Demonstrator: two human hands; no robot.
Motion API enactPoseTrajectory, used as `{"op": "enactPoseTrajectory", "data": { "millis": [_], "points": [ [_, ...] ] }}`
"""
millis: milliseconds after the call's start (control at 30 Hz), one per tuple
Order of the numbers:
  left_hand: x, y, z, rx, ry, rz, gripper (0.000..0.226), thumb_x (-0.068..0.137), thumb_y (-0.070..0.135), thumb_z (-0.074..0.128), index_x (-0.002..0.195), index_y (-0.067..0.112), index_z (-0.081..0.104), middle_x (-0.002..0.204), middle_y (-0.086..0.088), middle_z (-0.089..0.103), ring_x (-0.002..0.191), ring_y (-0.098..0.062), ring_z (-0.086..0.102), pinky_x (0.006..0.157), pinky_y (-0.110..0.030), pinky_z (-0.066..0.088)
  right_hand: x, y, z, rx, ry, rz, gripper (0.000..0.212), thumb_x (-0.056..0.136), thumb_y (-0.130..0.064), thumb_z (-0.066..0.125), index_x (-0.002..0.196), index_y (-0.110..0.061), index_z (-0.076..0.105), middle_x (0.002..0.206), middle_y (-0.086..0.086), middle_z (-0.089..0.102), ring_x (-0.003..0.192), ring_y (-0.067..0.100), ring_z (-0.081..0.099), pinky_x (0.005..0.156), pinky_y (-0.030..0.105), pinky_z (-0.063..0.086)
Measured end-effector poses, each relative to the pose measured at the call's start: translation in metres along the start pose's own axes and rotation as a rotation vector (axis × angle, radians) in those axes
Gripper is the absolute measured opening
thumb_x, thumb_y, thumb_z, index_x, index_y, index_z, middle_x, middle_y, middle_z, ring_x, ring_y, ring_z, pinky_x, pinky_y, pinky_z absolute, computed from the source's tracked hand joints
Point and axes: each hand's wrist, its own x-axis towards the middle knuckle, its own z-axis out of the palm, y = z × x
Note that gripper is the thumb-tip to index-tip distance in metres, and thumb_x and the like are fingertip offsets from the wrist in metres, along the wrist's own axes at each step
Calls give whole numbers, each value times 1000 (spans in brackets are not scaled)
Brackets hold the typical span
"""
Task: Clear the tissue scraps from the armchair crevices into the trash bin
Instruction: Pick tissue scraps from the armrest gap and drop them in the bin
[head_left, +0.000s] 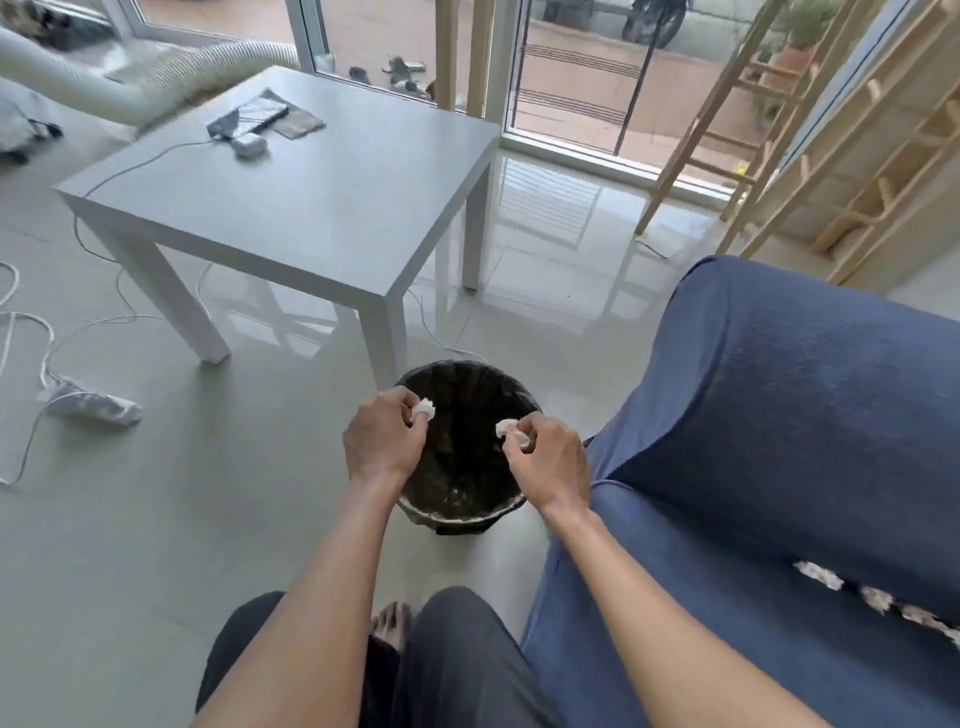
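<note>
A round trash bin (464, 512) with a black liner stands on the floor beside the blue armchair (769, 415). Both my hands hover over its opening. My left hand (382, 441) pinches a small white tissue scrap (425, 408) over the bin's left side. My right hand (550, 462) pinches another white scrap (506, 428) over the right side. More white tissue scraps (878, 597) sit wedged in the crevice between the armchair's seat cushion and its arm at the lower right.
A white low table (291, 208) stands just behind the bin, with a phone, a cloth and a small case on it. Cables and a power strip (91, 402) lie on the tiled floor at left. My knees and a bare foot show at the bottom.
</note>
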Motion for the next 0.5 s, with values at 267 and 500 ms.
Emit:
{"op": "enactPoseTrajectory", "data": {
  "millis": [267,500],
  "points": [
    [54,-35,39,-13,-238,-90,15,86,37,71,95,25,72,80,9,70,86,-19,68,66,-28,45,46,0,52,-93,-90,175,25,91,-39,62,103,-19,72,95,0,70,89,21,63,66,27,38],
    [71,-43,28,9,-475,-77,29,91,38,68,114,21,71,77,14,64,90,-16,68,75,-30,52,58,-18,54,-128,-131,327,27,91,-41,62,107,-21,71,103,2,71,95,24,65,68,27,39]
  ]
}}
